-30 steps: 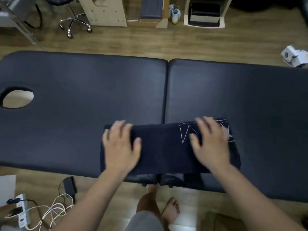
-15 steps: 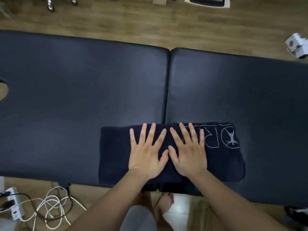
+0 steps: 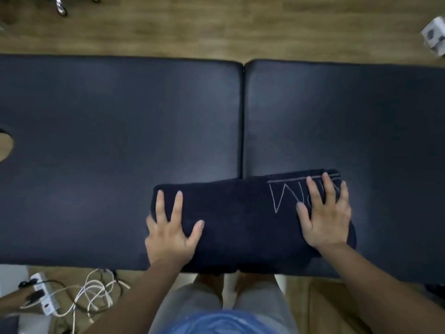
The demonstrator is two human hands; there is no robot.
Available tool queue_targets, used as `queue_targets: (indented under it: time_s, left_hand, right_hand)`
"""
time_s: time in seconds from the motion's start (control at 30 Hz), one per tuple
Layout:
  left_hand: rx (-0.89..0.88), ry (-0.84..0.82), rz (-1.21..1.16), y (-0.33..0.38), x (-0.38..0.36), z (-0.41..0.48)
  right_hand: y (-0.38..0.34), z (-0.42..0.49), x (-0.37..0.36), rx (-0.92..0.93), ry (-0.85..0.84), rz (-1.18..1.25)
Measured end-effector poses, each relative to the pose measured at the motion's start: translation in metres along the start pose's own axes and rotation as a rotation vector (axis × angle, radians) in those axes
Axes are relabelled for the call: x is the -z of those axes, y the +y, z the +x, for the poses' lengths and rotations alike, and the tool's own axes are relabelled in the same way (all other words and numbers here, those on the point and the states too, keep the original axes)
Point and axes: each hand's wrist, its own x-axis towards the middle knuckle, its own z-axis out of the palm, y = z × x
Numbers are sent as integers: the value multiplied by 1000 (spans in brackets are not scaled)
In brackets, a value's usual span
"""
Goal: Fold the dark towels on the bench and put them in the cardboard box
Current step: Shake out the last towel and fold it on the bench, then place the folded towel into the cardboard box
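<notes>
Towel [image 3: 240,220] under flat, spread-fingered left hand [image 3: 168,235] and right hand [image 3: 325,220], pale lettering [image 3: 277,196] partly covered.

place: massage or therapy room
bench: dark padded bench [image 3: 120,141], two sections, face hole [image 3: 5,145] at left end
floor: wood floor [image 3: 216,27], power strip [image 3: 43,298], white cables [image 3: 96,291]

Single head-worn wide-angle view, looking steeply down and slightly forward, close above the near edge of the table [image 3: 120,141], the person's own legs [image 3: 199,307] at the bottom, wooden floor [image 3: 216,27] beyond the far edge
</notes>
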Motion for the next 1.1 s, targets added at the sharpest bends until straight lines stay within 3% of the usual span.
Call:
queue_targets:
  time_s: [0.17, 0.23, 0.3, 0.37, 0.47, 0.57, 0.67, 0.77, 0.97, 1.1]
  left_hand:
    - [-11, -41, -20, -1, 13, -1]
    - [-15, -70, -91, -1, 22, -5]
    - [44, -49, -331, -8, 30, -8]
    - [251, -64, -654, -20, 33, -3]
    - [490, -265, -1002, -29, 39, -1]
    - [482, -522, -1187, -26, 59, 1]
    - [495, -670, -1164, -26, 76, -1]
    - [500, -711, -1134, -28, 79, -8]
    - [317, -529, -1081, -14, 88, -23]
    - [162, -480, -1060, 25, 108, -49]
  right_hand:
    - [4, -1, 0, -17, 49, 47]
    - [11, 1, 9, -91, 58, 229]
    - [20, -1, 17, -290, 55, 501]
    - [30, -7, 24, -476, 3, 655]
    - [40, -22, 30, -611, -123, 778]
    - [45, -39, 31, -652, -194, 936]
    - [45, -57, 37, -641, -261, 1092]
    - [46, -79, 35, -674, -290, 1157]
    - [53, -130, 33, -722, -143, 1360]
    - [70, -184, 51, -747, 44, 1422]
